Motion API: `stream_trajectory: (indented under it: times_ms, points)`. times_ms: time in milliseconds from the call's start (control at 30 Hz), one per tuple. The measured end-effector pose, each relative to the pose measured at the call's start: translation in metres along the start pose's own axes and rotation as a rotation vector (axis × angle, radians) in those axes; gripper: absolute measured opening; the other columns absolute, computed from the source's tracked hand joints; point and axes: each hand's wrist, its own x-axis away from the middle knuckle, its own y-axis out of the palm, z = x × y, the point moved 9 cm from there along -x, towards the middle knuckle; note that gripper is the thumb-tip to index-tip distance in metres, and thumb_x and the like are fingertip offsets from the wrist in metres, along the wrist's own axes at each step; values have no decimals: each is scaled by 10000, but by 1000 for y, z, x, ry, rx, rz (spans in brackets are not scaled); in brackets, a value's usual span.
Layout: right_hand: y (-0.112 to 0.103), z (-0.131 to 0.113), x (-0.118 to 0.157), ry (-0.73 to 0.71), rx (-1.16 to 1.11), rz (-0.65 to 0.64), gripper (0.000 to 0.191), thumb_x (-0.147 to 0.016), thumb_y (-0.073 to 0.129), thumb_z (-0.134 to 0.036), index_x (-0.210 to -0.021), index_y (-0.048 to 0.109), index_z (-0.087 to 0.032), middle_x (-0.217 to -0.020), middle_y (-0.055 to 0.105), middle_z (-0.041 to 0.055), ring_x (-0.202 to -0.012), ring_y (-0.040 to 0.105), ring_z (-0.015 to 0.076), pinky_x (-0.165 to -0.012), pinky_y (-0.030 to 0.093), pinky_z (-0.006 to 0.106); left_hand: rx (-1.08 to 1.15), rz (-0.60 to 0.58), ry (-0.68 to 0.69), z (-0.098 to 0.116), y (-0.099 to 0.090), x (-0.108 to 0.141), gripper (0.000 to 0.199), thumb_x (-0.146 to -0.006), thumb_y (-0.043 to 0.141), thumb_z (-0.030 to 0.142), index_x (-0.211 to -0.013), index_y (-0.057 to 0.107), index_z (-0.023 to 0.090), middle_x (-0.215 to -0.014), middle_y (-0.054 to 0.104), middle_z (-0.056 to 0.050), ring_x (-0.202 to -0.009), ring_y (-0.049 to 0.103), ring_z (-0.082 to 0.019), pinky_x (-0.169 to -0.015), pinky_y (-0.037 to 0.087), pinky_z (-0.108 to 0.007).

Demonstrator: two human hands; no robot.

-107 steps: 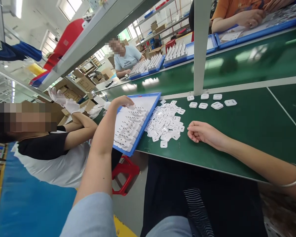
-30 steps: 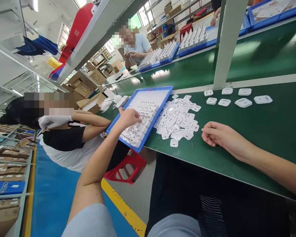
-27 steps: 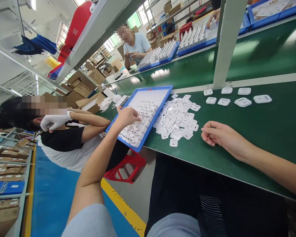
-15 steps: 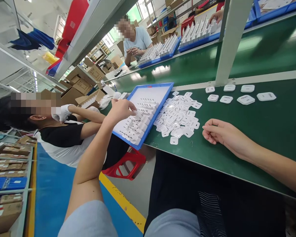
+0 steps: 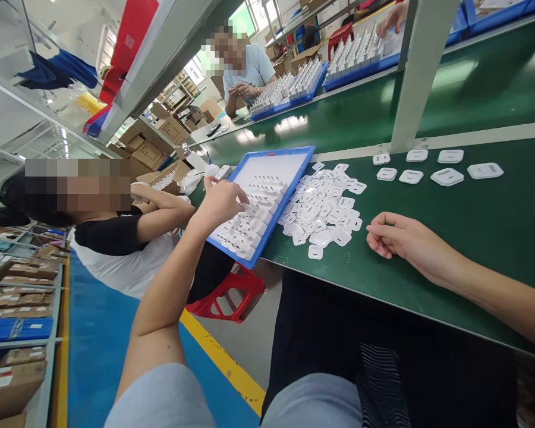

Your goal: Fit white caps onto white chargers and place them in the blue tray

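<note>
My left hand (image 5: 223, 202) reaches over a blue-rimmed tray (image 5: 255, 259). Its thumb and fingers close on a small white plastic part among rows of similar white parts (image 5: 261, 223) with thin upright pins. The fingers partly cover that part. My right hand (image 5: 395, 236) rests on the green table, fingers loosely curled, and no object shows in it. Between the hands lies a heap of flat white plastic plates (image 5: 318, 208) with rounded corners and small dark marks. Several more such plates (image 5: 446, 176) lie spaced out in two rows beyond my right hand.
A co-worker (image 5: 116, 238) sits to the left by a red stool (image 5: 229, 294). Across the green surface another person (image 5: 249, 71) sits behind trays of pinned white parts (image 5: 289, 89). A metal post (image 5: 412, 89) rises at the table's back. Open cartons (image 5: 145, 151) stand at left.
The co-worker on the left has turned the head and lowered a gloved hand away from it. My two hands stay nearly where they were; the view has shifted slightly.
</note>
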Motion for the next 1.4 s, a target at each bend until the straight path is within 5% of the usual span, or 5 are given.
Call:
stream_trajectory:
  times_ms: [333, 800, 1133, 1400]
  points:
    - [-2, 0, 0, 7, -1, -10, 285, -853, 688, -417, -758, 528, -201, -654, 604, -6, -588, 477, 120, -556, 375, 266, -17, 1, 11, 0, 0, -8, 95, -752, 719, 162, -807, 779, 212, -754, 730, -54, -894, 607, -276, -979, 244, -538]
    - [-2, 0, 0, 10, -10, -4, 331, -787, 754, -440, -748, 529, -201, -654, 608, -1, -592, 474, 123, -559, 371, 273, -40, -20, 187, 18, 5, -2, 184, -779, 604, 148, -733, 767, 221, -801, 720, -46, -942, 614, -260, -1048, 197, -526]
    - [-1, -2, 2, 20, -15, 0, 299, -801, 734, -404, -742, 521, -204, -642, 595, -1, -584, 462, 124, -555, 363, 279, 6, -111, 220, -5, 16, -17, 116, -755, 666, 245, -785, 775, 268, -797, 723, -11, -874, 621, -224, -1003, 271, -486]
    - [-2, -2, 3, 12, -1, -3, 281, -821, 719, -388, -749, 522, -201, -654, 602, -2, -590, 473, 120, -562, 373, 273, 30, -125, 242, -4, 12, -22, 107, -772, 666, 270, -789, 771, 278, -859, 726, -13, -935, 607, -236, -1042, 202, -518]
